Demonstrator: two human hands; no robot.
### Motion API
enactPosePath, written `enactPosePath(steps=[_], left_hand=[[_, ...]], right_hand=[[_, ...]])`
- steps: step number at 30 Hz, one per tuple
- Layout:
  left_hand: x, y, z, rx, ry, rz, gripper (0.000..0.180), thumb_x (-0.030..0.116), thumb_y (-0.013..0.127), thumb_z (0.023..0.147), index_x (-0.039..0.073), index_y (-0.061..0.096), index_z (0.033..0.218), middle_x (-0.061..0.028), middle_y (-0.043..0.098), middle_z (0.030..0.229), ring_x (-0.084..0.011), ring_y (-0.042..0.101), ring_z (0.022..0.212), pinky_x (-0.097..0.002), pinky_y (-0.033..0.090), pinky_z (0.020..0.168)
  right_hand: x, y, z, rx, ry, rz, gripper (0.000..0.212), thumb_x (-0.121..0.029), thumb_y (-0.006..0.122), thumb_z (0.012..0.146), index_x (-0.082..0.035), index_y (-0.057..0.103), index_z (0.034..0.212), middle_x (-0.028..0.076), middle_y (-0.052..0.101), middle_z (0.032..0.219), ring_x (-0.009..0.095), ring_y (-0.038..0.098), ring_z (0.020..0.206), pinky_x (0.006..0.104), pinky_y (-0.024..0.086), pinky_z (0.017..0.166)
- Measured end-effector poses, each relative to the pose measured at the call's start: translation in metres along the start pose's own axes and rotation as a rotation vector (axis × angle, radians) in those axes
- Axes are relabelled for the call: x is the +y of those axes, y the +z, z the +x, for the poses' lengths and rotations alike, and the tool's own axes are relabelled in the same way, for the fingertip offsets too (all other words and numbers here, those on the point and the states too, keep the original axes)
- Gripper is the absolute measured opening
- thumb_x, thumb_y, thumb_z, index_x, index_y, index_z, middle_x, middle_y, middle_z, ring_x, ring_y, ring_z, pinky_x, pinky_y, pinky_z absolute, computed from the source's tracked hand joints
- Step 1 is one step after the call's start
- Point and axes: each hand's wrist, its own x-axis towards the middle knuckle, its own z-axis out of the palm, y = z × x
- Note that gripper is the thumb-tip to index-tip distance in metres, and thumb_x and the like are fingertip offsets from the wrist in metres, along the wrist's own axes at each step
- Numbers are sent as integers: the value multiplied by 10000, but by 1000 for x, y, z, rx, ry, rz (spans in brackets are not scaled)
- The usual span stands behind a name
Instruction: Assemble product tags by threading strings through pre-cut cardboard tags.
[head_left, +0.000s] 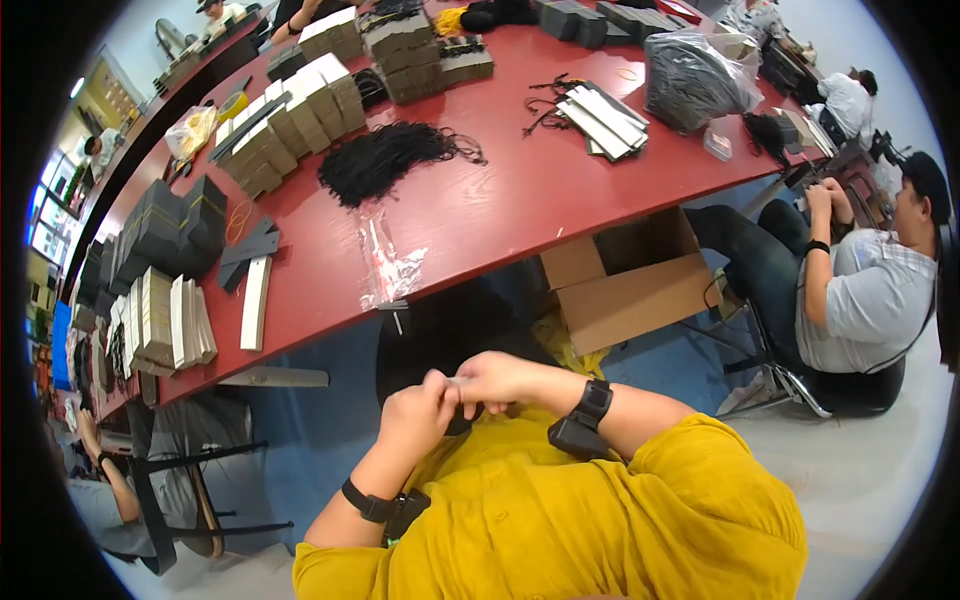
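Pale item (459, 380) between hands (502, 379): too small to tell.

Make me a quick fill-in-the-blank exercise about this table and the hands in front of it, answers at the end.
1. The left hand and right hand meet in front of a short-sleeved ____ shirt.
2. A tangled bundle of thin black cords lies on the long ____ table.
3. Below the table's near edge, an open brown box is made of ____.
4. The flat straps around both wrists are ____.

Missing words: yellow; red; cardboard; black.
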Motion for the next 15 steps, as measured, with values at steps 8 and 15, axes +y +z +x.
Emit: enactPosePath(steps=[8, 15], left_hand=[[-17, -34, 9, 127, -413, -972, 102, 129, 493, 966, 64, 441, 907, -105, 688, 937, -91, 578, 602, -214, 463, 558], [-31, -134, 20, 621, -309, -213, 260, 101, 668, 846, 10, 581, 1074, -90, 680, 990, -149, 644, 902, -293, 509, 794]], right_hand=[[11, -11, -30, 172, -260, -806, 371, -387, 663, 766, -18, 664, 725, 182, 654, 683, 269, 654, 612, 353, 516, 588], [-126, -99, -108, 1051, -305, -1174, 252, -234, 612, 678, 17, 581, 677, 235, 567, 646, 383, 607, 636, 440, 466, 573]])
